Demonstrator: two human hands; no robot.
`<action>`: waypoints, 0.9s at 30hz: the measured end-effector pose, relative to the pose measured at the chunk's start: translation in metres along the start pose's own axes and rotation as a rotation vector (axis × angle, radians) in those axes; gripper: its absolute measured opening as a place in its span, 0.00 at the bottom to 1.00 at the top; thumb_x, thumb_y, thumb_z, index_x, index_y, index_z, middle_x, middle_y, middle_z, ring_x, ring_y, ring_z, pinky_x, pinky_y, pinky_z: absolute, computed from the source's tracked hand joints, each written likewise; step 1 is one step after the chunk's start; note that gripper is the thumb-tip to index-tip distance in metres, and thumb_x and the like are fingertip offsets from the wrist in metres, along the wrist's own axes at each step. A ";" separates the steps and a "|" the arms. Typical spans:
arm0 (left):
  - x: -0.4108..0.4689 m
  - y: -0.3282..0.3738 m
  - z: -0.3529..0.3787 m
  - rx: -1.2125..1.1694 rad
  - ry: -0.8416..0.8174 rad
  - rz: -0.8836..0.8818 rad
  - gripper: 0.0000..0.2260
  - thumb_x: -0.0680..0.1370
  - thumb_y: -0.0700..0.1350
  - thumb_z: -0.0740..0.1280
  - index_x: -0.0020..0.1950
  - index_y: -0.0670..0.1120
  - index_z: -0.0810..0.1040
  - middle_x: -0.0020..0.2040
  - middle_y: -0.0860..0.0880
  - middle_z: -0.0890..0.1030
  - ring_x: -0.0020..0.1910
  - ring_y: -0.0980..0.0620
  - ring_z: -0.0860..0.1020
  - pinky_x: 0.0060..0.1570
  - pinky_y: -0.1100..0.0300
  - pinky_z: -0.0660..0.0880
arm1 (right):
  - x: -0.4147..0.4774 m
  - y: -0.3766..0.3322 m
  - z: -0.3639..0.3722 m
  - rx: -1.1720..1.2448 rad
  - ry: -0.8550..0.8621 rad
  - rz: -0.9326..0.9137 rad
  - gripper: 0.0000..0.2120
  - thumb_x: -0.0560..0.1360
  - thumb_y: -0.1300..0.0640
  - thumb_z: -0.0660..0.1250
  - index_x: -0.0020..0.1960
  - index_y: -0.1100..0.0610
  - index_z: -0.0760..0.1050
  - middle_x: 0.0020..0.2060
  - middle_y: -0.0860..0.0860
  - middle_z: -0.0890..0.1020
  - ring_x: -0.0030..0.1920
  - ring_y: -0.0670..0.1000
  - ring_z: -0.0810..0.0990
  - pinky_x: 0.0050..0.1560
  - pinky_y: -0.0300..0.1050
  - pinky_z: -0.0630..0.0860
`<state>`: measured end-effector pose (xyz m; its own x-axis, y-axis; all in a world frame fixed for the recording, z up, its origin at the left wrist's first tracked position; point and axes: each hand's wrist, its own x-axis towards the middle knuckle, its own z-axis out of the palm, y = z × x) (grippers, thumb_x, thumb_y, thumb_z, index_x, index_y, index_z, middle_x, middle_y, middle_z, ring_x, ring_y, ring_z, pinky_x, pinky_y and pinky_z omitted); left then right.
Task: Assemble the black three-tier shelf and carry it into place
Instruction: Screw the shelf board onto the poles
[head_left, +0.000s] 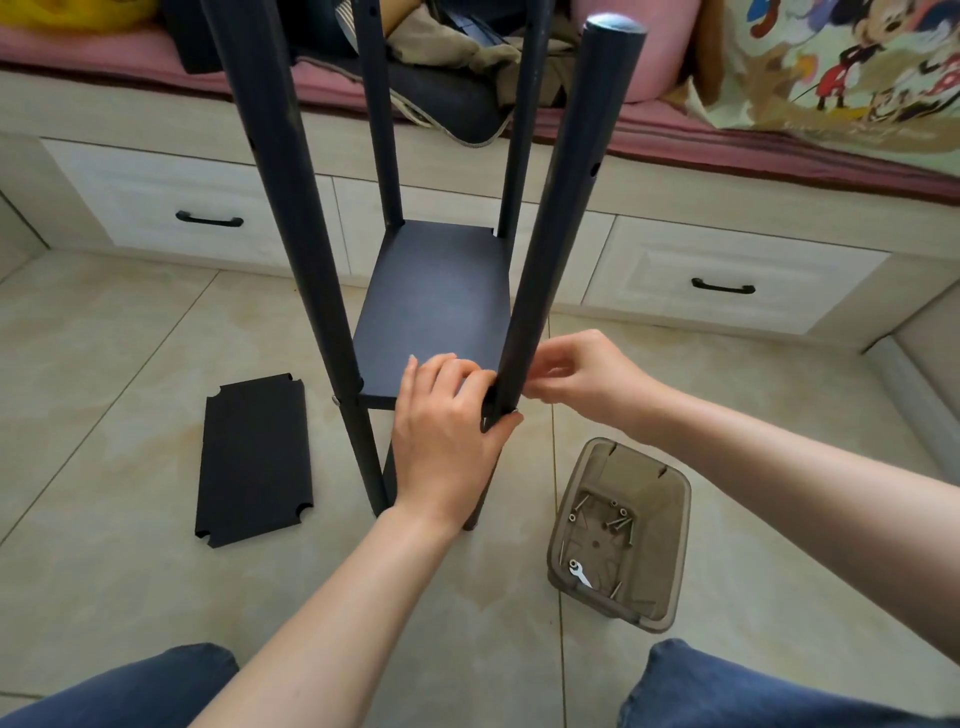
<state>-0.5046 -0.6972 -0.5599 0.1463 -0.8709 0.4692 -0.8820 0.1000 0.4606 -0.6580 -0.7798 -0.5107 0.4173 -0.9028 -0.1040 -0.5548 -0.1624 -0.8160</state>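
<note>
Shelf (441, 291) stood on the floor (130, 364); left hand (447, 431)'s grip wrapped its near right post (556, 234). Right hand (576, 379)'s grip pinched that post.

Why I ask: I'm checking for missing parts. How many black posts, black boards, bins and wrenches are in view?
Black posts: 4
Black boards: 2, one fitted between the posts, one loose on the floor
Brown bin: 1
Wrench: 1
Total: 8
</note>
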 end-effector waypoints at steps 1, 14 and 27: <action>-0.001 0.000 0.001 -0.003 0.001 -0.005 0.17 0.69 0.49 0.81 0.53 0.44 0.83 0.50 0.46 0.82 0.58 0.41 0.79 0.73 0.40 0.65 | 0.003 0.002 0.003 0.076 0.040 0.063 0.07 0.75 0.65 0.71 0.52 0.57 0.83 0.42 0.50 0.86 0.44 0.46 0.84 0.48 0.41 0.81; -0.002 -0.018 0.001 0.191 -0.096 0.117 0.26 0.81 0.60 0.60 0.73 0.46 0.76 0.73 0.46 0.75 0.75 0.45 0.70 0.78 0.41 0.57 | 0.020 0.000 0.030 0.530 -0.148 0.435 0.14 0.82 0.54 0.63 0.61 0.62 0.77 0.41 0.54 0.86 0.41 0.49 0.86 0.62 0.53 0.79; -0.007 -0.021 0.010 0.269 0.018 0.166 0.22 0.82 0.57 0.62 0.68 0.43 0.80 0.70 0.47 0.78 0.73 0.45 0.73 0.73 0.45 0.64 | -0.023 0.101 -0.004 0.547 -0.178 0.554 0.09 0.81 0.56 0.65 0.55 0.60 0.80 0.46 0.55 0.86 0.49 0.53 0.86 0.52 0.47 0.82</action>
<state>-0.4920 -0.6981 -0.5806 -0.0035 -0.8444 0.5358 -0.9810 0.1069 0.1620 -0.7265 -0.7773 -0.5881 0.3188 -0.7101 -0.6278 -0.3022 0.5516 -0.7774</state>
